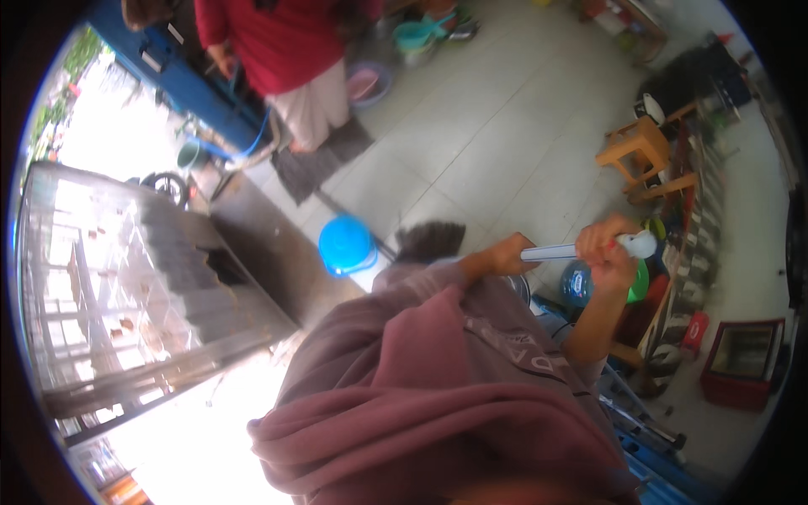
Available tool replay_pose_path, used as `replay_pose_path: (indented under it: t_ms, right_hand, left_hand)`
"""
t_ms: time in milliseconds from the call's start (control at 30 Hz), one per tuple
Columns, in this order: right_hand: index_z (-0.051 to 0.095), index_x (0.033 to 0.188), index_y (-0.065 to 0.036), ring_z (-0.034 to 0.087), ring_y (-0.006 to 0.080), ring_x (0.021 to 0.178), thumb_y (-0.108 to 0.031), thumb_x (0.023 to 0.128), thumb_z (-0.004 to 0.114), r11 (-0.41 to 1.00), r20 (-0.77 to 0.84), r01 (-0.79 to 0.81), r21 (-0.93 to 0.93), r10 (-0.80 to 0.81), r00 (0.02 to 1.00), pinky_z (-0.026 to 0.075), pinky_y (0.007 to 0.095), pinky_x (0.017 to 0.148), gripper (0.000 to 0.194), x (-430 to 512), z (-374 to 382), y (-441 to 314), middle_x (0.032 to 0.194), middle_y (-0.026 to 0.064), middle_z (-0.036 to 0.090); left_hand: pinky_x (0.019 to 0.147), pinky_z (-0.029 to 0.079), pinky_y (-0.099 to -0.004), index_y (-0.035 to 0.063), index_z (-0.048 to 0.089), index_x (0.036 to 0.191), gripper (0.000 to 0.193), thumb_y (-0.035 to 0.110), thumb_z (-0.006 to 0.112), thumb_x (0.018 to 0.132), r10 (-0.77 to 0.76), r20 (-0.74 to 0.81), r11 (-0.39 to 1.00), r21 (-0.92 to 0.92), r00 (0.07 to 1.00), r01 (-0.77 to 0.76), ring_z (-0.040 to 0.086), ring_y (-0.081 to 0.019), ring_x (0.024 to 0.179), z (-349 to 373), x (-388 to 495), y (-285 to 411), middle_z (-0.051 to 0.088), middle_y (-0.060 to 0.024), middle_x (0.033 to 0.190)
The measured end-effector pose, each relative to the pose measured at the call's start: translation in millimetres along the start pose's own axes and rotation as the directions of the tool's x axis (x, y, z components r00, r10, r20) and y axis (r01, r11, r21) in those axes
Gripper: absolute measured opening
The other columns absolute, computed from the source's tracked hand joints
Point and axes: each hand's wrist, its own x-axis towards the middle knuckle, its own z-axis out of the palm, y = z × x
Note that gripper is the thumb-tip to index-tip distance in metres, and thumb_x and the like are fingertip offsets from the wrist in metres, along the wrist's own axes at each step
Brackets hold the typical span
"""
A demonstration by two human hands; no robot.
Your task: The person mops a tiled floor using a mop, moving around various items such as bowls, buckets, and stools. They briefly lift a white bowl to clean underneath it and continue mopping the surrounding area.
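Note:
My right hand [607,246] is wrapped around a white pole [550,253] with blue stripes, close to its rounded white end. To its left, my left hand [505,254] grips the same pole lower down. The pole slants across in front of my body, and its far part is hidden behind my left hand and forearm. Below, on the tiled floor [467,151], lies a dark fuzzy thing [432,238]; I cannot tell whether it joins the pole. Left of it stands a blue lidded bucket [347,246].
A person in a red top [278,44] stands on a dark mat [325,158] by the blue door [189,63]. At right are a wooden stool [637,148], a water jug [576,284] and a red-framed case [743,363]. A corrugated panel [183,271] stands at left.

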Motion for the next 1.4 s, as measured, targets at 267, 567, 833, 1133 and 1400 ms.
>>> replay_pose_path:
  t_ms: [267,567,833,1133,1400]
  right_hand:
    - [0.041,0.078,-0.010,0.042,0.0103,0.039,-0.022,0.086,0.059,0.853,0.096,0.516,-0.079,-0.509,0.856,0.036,0.0241,0.036,0.023,-22.1,14.2,-102.4,0.053,0.0003,0.046]
    - [0.044,0.061,-0.008,0.049,0.0139,0.041,-0.025,0.085,0.058,0.721,-0.027,0.560,-0.408,-0.623,0.782,0.044,0.0288,0.042,0.032,-45.2,39.7,-41.3,0.049,0.0043,0.049]
    - [0.059,0.081,0.002,0.052,0.0224,0.059,-0.001,0.083,0.060,0.693,-0.235,0.006,-0.721,-0.252,0.939,0.044,0.0296,0.059,0.004,-36.5,-5.2,210.4,0.070,0.0107,0.056]
    - [0.063,0.080,0.002,0.055,0.0132,0.060,-0.006,0.083,0.056,0.658,-0.458,-0.291,-0.694,-0.092,0.884,0.043,0.0279,0.056,0.011,-64.6,32.4,133.7,0.067,0.0068,0.059]
    - [0.044,0.070,-0.006,0.036,0.0109,0.047,-0.014,0.093,0.049,0.958,-0.658,-0.099,-0.271,-0.109,0.745,0.032,0.0269,0.046,0.025,-31.5,48.6,34.4,0.055,0.0010,0.039]
  left_hand:
    - [0.057,0.047,-0.0420,0.0045,0.057,0.071,0.015,0.016,0.065,0.078,0.255,0.250,0.955,0.084,0.934,-0.283,0.058,-0.0378,0.061,2.7,63.7,101.1,0.059,-0.0175,0.063]
    - [0.057,0.046,-0.0408,0.0069,0.058,0.073,0.014,0.016,0.068,0.073,0.201,0.145,0.879,0.410,0.969,-0.244,0.057,-0.0378,0.062,-38.2,89.4,46.3,0.058,-0.0154,0.066]
    - [0.085,0.047,-0.0396,0.0116,0.057,0.099,0.024,0.018,0.064,0.077,-0.219,-0.013,0.747,0.641,0.976,0.176,0.059,-0.0316,0.097,-63.2,28.9,-144.7,0.061,-0.0134,0.104]
    - [0.081,0.048,-0.0421,0.0113,0.060,0.098,0.027,0.021,0.067,0.073,-0.376,0.050,0.824,0.474,0.925,0.310,0.061,-0.0329,0.094,-56.9,-0.3,-176.2,0.064,-0.0135,0.099]
    - [0.072,0.048,-0.0452,0.0068,0.068,0.081,0.030,0.036,0.070,0.074,-0.385,0.467,0.885,0.432,0.796,0.175,0.063,-0.0355,0.081,-16.4,-48.7,-147.9,0.065,-0.0176,0.082]
